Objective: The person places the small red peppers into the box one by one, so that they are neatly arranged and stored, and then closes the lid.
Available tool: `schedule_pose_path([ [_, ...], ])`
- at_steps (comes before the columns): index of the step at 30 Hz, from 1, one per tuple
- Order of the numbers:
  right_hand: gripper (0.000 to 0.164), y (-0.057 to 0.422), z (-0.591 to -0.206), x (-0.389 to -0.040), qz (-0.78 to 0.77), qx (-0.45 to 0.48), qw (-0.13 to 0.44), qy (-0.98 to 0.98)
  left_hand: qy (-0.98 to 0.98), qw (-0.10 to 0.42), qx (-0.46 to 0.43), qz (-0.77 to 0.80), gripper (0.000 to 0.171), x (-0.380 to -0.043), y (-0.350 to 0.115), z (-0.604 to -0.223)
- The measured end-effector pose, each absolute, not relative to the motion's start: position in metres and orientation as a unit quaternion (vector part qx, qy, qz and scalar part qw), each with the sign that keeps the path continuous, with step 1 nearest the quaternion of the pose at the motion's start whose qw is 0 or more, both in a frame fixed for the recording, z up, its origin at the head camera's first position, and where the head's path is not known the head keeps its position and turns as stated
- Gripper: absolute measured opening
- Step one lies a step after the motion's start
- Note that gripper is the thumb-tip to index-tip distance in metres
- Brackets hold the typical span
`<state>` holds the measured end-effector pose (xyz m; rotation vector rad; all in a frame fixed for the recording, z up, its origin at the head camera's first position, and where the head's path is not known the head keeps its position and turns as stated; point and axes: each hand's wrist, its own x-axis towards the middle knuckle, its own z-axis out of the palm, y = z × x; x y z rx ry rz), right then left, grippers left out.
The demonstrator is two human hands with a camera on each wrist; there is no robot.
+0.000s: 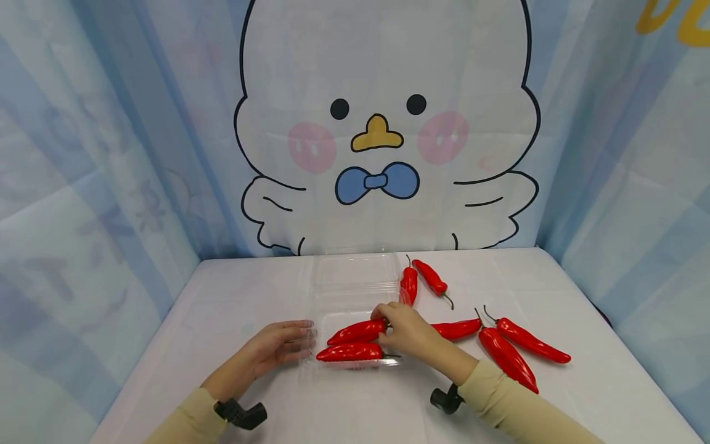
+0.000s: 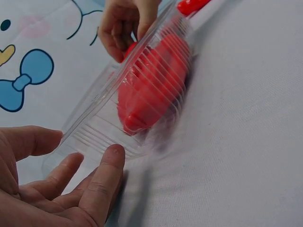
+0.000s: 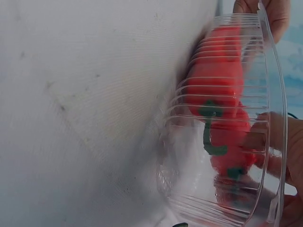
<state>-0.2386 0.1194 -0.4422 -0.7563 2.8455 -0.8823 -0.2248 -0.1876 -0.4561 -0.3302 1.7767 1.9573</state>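
A clear plastic clamshell box (image 1: 335, 319) stands on the table with its lid (image 1: 355, 271) folded back. Inside it lie two red chili peppers, one in front (image 1: 349, 352) and one behind it (image 1: 355, 332). My right hand (image 1: 407, 333) reaches over the box's right side and pinches the rear pepper near its stem end. At the box's left side is my left hand (image 1: 277, 345), fingers loosely extended. In the left wrist view, its fingertips (image 2: 115, 152) rest at the ribbed plastic wall. The right wrist view shows the green stems (image 3: 208, 127) through the wall.
Right of the box, one pepper (image 1: 457, 329) lies partly behind my right forearm. Two more peppers (image 1: 507, 357) (image 1: 532, 341) lie farther right. Behind, near the lid, are another two (image 1: 409, 280) (image 1: 431, 277). A printed curtain (image 1: 383, 216) closes off the table's back edge.
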Motion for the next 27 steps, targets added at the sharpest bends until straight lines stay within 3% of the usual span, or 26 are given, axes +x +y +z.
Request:
schedule_pose_path([
  [12,0.035,0.111,-0.442,-0.235,-0.299,-0.246,0.062,0.920,0.650,0.235,-0.113,0.714,0.048,-0.223,-0.188,-0.456],
  [27,0.021,0.105,-0.448,-0.235,-0.295,-0.264,0.044,0.917,0.656,0.233,-0.115,0.708,0.049,-0.223,-0.188,-0.458],
])
